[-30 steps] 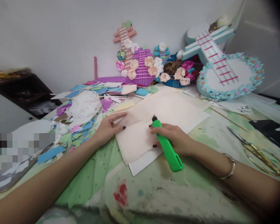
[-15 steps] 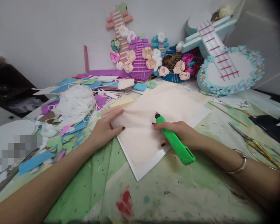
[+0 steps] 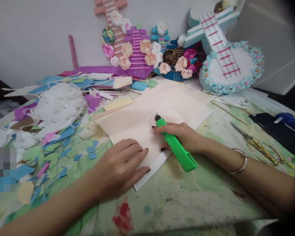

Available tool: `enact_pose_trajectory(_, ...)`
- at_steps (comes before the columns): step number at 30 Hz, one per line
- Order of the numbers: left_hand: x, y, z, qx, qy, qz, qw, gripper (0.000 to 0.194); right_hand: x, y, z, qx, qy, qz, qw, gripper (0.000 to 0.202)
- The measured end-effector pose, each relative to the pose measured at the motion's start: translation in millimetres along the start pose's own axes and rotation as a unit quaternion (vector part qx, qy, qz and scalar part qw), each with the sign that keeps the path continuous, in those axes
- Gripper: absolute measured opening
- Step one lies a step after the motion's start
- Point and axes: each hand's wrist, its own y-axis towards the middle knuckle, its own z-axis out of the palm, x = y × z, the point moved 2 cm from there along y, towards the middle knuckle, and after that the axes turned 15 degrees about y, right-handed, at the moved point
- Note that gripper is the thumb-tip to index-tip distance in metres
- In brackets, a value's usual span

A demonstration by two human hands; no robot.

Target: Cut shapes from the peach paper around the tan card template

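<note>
A pale peach sheet (image 3: 142,114) lies over white paper (image 3: 146,179), whose edges show at the near corner and the right. My left hand (image 3: 123,164) rests over the near left edge of the sheets, fingers extended, holding nothing. My right hand (image 3: 177,136) is closed around a green utility knife (image 3: 174,144) above the right part of the sheet. The knife's blade tip points up and away to the left, and its handle slants toward the near right.
White string (image 3: 60,103) and paper scraps (image 3: 51,157) cover the left side. Decorated guitar-like crafts (image 3: 137,54) stand along the back. Gold-handled scissors (image 3: 258,147), a thin stick (image 3: 229,112) and a black flat object (image 3: 272,126) lie on the right.
My left hand has moved nearer and to the right, from the sheet's left edge toward its near corner. The view has shifted slightly; my right hand still grips the knife.
</note>
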Motion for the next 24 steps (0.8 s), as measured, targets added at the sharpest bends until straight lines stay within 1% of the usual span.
enact_pose_trajectory(2, -2.7, 5.0, 8.2, 0.014, -0.015, 0.004, 1.000, 0.030, -0.6, -0.1, 0.6, -0.007, 0.003, -0.002, 1.000, 0.039)
enact_pose_trajectory(6, 2.5, 5.1, 17.1, -0.012, 0.023, 0.006, 1.000, 0.021, -1.3, 0.6, 1.9, -0.013, 0.013, 0.007, 1.000, 0.040)
enact_pose_trajectory(10, 1.7, 8.6, 13.0, -0.019, 0.042, 0.022, 0.999, 0.029, -1.4, 0.9, 2.5, -0.014, 0.015, 0.017, 1.000, 0.040)
enact_pose_trajectory(14, -8.4, 19.5, 4.7, -0.030, 0.049, 0.074, 0.996, 0.025, -1.8, 0.3, 2.9, -0.014, 0.019, 0.024, 0.999, 0.040)
enact_pose_trajectory(16, -11.7, 22.0, 4.1, -0.040, 0.058, 0.086, 0.994, 0.024, -2.2, 0.2, 2.9, -0.015, 0.026, 0.025, 0.999, 0.041)
enact_pose_trajectory(19, -12.8, 19.6, 8.3, -0.053, 0.055, 0.090, 0.993, 0.025, -2.6, 0.8, 2.9, -0.015, 0.029, 0.023, 0.999, 0.041)
enact_pose_trajectory(22, -11.9, 14.4, 12.6, -0.073, 0.037, 0.080, 0.993, 0.026, -1.7, 1.7, 3.5, -0.016, 0.025, 0.012, 0.999, 0.041)
enact_pose_trajectory(24, -11.1, 12.2, 13.3, -0.067, 0.027, 0.069, 0.995, 0.027, -0.6, 2.2, 4.2, -0.023, 0.023, 0.010, 0.999, 0.040)
